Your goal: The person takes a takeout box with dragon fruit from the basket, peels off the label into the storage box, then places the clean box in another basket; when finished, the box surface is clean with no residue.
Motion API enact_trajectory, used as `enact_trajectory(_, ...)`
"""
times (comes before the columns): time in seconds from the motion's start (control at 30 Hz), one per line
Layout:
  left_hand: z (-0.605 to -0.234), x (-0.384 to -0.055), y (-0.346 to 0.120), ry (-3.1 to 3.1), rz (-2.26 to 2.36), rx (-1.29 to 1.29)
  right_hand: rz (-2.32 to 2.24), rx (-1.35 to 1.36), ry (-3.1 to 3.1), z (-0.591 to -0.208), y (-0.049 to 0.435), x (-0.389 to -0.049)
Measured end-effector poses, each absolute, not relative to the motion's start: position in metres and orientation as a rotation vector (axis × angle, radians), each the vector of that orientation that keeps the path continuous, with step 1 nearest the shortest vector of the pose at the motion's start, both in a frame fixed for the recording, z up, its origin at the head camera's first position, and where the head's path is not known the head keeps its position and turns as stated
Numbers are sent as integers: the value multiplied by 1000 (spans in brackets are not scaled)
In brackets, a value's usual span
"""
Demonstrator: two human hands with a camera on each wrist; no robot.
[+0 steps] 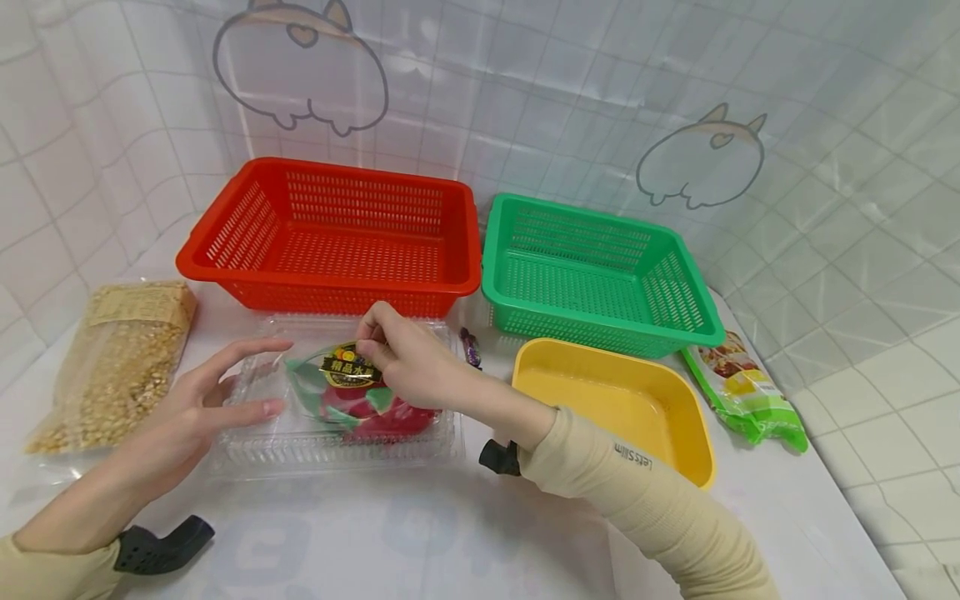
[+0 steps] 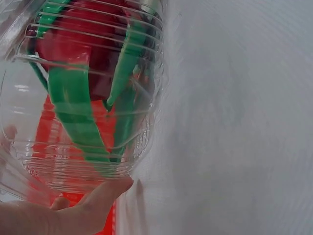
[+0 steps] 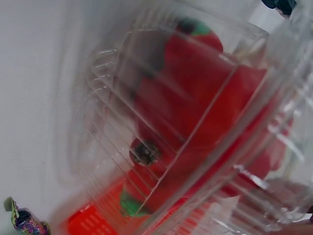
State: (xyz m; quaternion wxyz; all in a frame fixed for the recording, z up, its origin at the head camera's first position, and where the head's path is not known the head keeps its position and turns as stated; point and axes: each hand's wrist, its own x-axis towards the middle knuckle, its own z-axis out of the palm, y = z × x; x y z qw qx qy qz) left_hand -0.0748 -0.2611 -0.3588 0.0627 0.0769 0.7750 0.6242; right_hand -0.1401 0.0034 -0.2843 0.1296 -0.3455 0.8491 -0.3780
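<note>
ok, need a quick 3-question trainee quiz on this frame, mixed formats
1. True or false: the dragon fruit lies inside the clear plastic clamshell box.
2. Multiple choice: what do the right hand fingers pinch? A) the candy; B) the black label on the clamshell lid; C) the rim of the yellow tray.
3. Fill in: the bag of dried kernels lies to the ____ of the clamshell, seen from the head camera.

Key
1. True.
2. B: the black label. The wrapped candy and yellow tray are untouched.
3. Left. The left hand rests its straight fingers on that side of the box.
</note>
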Motion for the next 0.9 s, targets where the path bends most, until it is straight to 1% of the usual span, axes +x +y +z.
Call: enact_trajectory(0.9,-359,-74,-260,2343,1919,279,-1183,-1069,2488,-285,17,-134)
